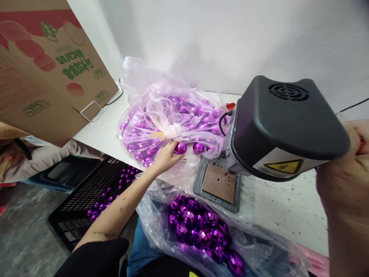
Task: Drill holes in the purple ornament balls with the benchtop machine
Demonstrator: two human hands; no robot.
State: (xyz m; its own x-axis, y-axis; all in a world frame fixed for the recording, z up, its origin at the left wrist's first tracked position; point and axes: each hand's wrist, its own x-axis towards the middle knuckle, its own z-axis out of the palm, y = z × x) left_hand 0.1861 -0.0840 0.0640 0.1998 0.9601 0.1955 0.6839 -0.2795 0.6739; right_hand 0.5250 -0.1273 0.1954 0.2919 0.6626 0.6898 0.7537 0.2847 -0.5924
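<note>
My left hand (167, 157) is closed around a shiny purple faceted ball (181, 148) beside the large clear bag (170, 111) of such balls. Another loose purple ball (198, 147) lies just right of it. At the right edge my right hand (351, 154) is curled beside a black machine head (291, 119) with a vent and a yellow warning label. The machine hides part of that hand, and what it grips is not visible. Below the head sits a grey base (236, 192) with a brown square plate (220, 182) that has a small hole.
An open plastic bag (155, 215) of purple balls lies across my lap. A black crate (72, 204) with more balls stands on the floor at left. A printed cardboard box (57, 77) rises at back left. Dark flecks dot the white table (300, 204); another person's leg (43, 161) shows at left.
</note>
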